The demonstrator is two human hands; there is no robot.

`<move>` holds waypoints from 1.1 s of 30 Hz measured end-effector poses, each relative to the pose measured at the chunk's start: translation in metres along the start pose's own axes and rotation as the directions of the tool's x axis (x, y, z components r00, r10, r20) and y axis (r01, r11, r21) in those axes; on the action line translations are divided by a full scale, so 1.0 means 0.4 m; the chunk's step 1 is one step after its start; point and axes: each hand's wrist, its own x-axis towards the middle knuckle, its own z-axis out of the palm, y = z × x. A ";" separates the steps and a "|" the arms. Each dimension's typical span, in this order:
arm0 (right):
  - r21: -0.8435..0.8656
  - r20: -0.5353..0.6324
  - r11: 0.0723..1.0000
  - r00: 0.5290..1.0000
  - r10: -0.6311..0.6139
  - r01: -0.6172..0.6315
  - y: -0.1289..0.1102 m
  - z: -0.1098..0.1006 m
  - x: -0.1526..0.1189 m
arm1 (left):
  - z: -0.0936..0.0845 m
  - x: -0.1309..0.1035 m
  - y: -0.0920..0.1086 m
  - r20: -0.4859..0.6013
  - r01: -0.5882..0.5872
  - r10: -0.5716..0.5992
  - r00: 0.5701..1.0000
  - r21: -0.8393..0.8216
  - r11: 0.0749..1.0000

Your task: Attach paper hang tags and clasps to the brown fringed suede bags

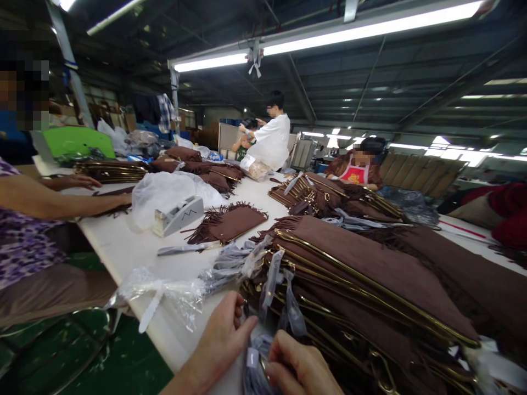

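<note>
At the near table edge, my left hand (224, 332) has its fingers curled and its thumb stretched toward the bags; a small dark piece shows at its fingertips, too unclear to name. My right hand (302, 365) is closed in a pinch, and what it grips is mostly hidden. Between the hands lies a plastic-wrapped bundle (256, 362) with a white label. Just beyond them stands a tall stack of brown fringed bags (362, 269) with gold zippers. Plastic-wrapped strips (234, 263) hang from the stack's left end.
Clear plastic bags (164, 293) lie at the left table edge. Farther back are a single fringed bag (234, 224), a grey tape dispenser (179, 215) and white plastic sheeting (164, 189). A co-worker's arm (99, 203) reaches in from the left. More bag piles (329, 192) stand behind.
</note>
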 end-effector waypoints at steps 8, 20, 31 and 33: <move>0.105 -0.049 0.994 0.999 -0.024 0.029 0.087 0.032 0.015 | 0.002 0.032 0.017 0.067 0.009 -0.021 0.998 0.170 0.985; -0.408 -0.377 0.860 0.801 -0.464 0.306 0.013 0.030 0.026 | 0.043 -0.088 0.017 -0.043 -0.021 -0.005 0.999 -0.571 0.820; -0.363 -0.315 0.882 0.851 -0.420 0.301 0.009 0.004 0.011 | 0.035 -0.089 0.030 -0.032 -0.253 0.267 0.963 -0.437 0.863; -0.353 -0.316 0.887 0.855 -0.412 0.297 0.008 -0.006 0.002 | 0.034 -0.085 0.037 0.057 -0.163 0.235 0.970 -0.566 0.808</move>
